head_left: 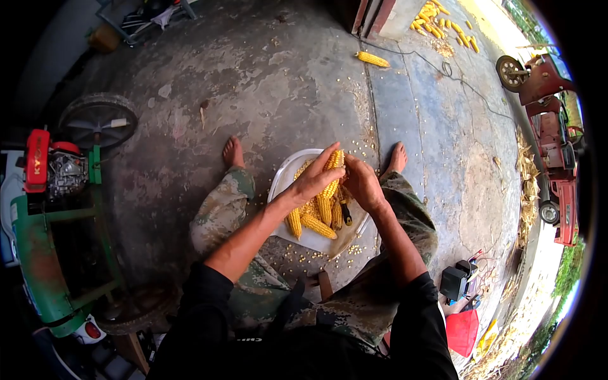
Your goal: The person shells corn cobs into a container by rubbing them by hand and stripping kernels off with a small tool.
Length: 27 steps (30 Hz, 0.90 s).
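An ear of corn (334, 166) with yellow kernels stands tilted between my two hands, over a white basin (276, 185). My left hand (309, 181) grips it from the left, thumb across its front. My right hand (363, 182) is closed against its right side, its fingertips partly hidden. Below, in the basin, lie several more ears, among them one ear (318, 225) near the front rim, with loose kernels around them. A tool with a black and yellow handle (346, 214) rests beside the ears; its working end is hidden.
Loose kernels dot the concrete floor around my bare feet. One ear (372, 59) lies ahead, near a cable (448, 71); a corn pile (432, 20) is beyond. A green machine with a red engine (38, 161) stands left. A red three-wheeler (550, 126) and a red container (462, 332) are right.
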Available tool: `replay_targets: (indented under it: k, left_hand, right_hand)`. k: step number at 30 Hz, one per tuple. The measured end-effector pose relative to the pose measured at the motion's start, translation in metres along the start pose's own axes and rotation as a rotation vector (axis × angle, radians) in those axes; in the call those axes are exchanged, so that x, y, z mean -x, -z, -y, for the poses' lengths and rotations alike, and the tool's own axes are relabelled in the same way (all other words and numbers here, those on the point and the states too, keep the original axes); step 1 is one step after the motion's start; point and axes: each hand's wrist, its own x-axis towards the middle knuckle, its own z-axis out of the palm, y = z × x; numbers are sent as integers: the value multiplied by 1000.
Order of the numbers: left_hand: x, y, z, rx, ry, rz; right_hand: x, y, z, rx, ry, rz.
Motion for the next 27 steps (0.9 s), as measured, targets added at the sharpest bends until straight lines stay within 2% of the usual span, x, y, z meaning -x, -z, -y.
replay_targets:
  k: [2, 5, 6, 9, 11, 13, 16, 18, 19, 21, 23, 25, 27]
  left_hand:
    - [-1, 6, -3, 99, 34, 29]
    - [0, 0, -5, -24, -33, 128]
    - [0, -1, -1, -77, -93, 92]
    - [5, -5, 10, -122, -18, 34]
    - [6, -5, 10, -153, -66, 1]
    - [7, -5, 6, -186, -115, -27]
    - [6, -4, -2, -146, -30, -53]
    - [4, -3, -7, -130, -69, 32]
    - [3, -2, -7, -130, -69, 32]
    - [0, -3, -5, 66, 34, 46]
    - [-3, -2, 4, 79, 36, 52]
    - [-2, -2, 7, -8, -32, 36]
    - [0, -2, 5, -57, -52, 19]
  right_hand:
    - [7, -22, 12, 91, -13, -128]
    - [8, -14, 15, 270, -60, -96]
    - [7, -11, 14, 271, -61, -95]
    - [5, -6, 10, 315, -89, -24]
    - [8, -7, 11, 442, -40, 5]
    - [9, -11, 9, 396, -32, -19]
    - [13, -9, 5, 336, -18, -100]
    - [7, 4, -4, 322, -12, -155]
    - [-2, 12, -7, 300, 52, -52]
    - [-5, 21, -10, 279, 113, 49]
    - [5, -8, 11, 267, -60, -140]
    - [6, -13, 13, 323, -63, -116]
    - [8, -18, 12, 136, -61, -108]
